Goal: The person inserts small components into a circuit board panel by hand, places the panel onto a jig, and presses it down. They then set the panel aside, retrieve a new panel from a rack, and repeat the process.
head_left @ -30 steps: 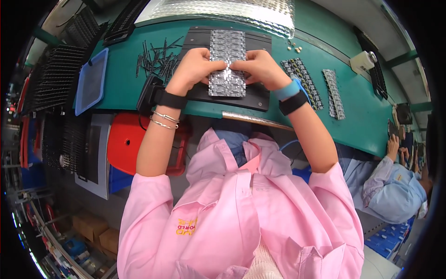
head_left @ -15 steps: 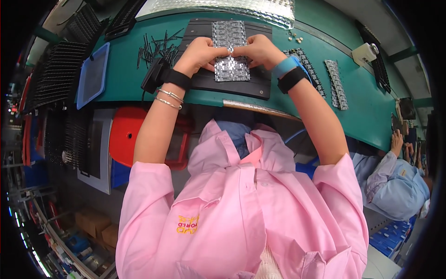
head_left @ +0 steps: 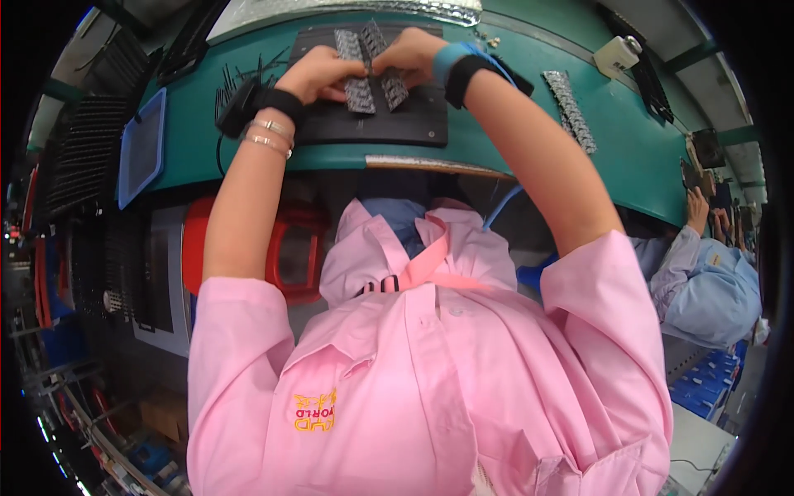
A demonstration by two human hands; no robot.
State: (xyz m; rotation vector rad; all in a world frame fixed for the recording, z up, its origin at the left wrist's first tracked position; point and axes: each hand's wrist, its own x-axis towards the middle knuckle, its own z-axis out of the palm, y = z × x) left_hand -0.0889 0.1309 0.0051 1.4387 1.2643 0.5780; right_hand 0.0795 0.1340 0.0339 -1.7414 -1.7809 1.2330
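Two long strips of a circuit board panel stand apart over the black work plate [head_left: 331,128], with a dark gap between them. My left hand [head_left: 321,71] is closed on the left circuit board strip [head_left: 361,97], its thumb across the middle. My right hand [head_left: 411,53] grips the right circuit board strip [head_left: 394,93], which leans at an angle to the other one. Both strips are silvery grey and densely patterned. Some of my fingers are hidden behind them.
Thin black strips [head_left: 236,87] lie left of the plate, near a blue-rimmed tray [head_left: 143,149]. Another circuit board strip [head_left: 571,112] rests to the right, below a white bottle [head_left: 617,56]. Bubble wrap [head_left: 347,10] lies behind. A co-worker in blue [head_left: 707,285] sits at the right.
The single panel held in both hands is now in two strips, one per hand, the right one tilted. The whole scene has shifted left and up as my head moved.
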